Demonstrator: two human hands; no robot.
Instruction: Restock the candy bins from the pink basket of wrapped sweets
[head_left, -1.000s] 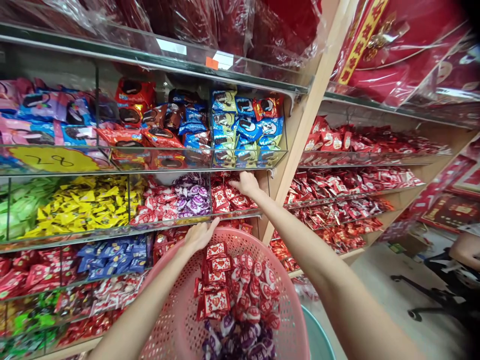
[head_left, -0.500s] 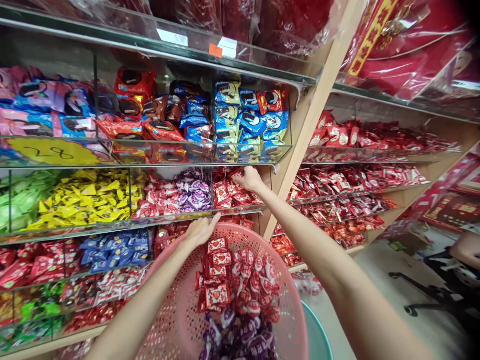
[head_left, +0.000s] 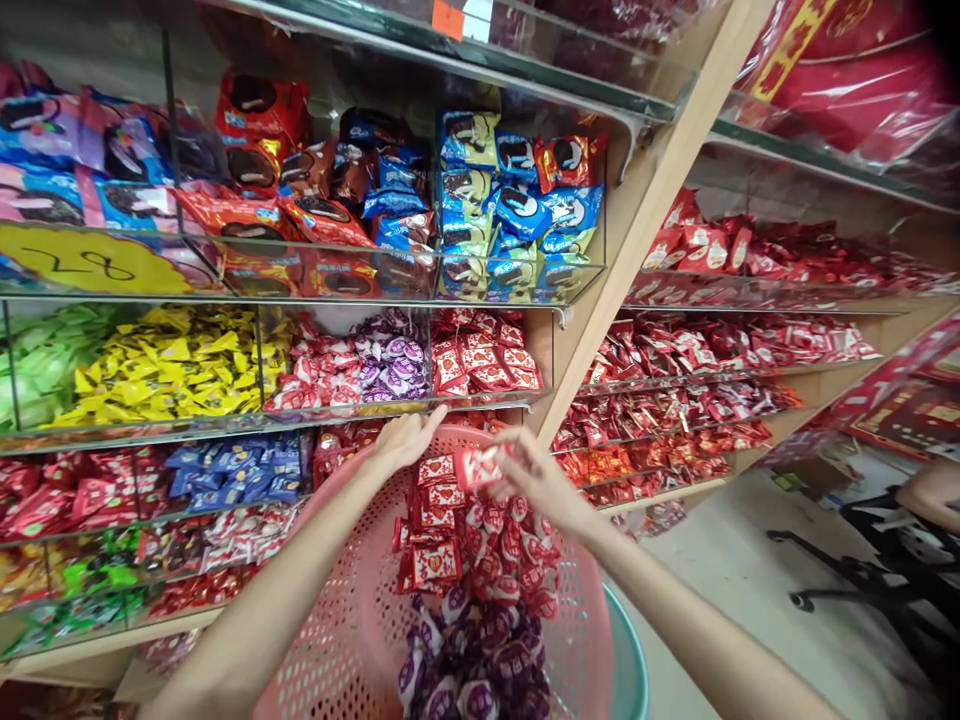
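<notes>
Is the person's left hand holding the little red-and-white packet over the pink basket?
Not the left hand: the head view shows the right hand holding the little red-and-white packet over the pink basket.

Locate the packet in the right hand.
Head view, just below centre: the red-and-white packet is in the right hand, over the pink basket, immediately right of the stacked red packets.

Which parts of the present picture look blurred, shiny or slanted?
In the head view, the right hand and its small red-and-white candy packet look softly blurred; pale reflections streak the crinkled clear plastic at upper right; the pale wooden upright post leans rightward; the top-right corner is black.
</notes>
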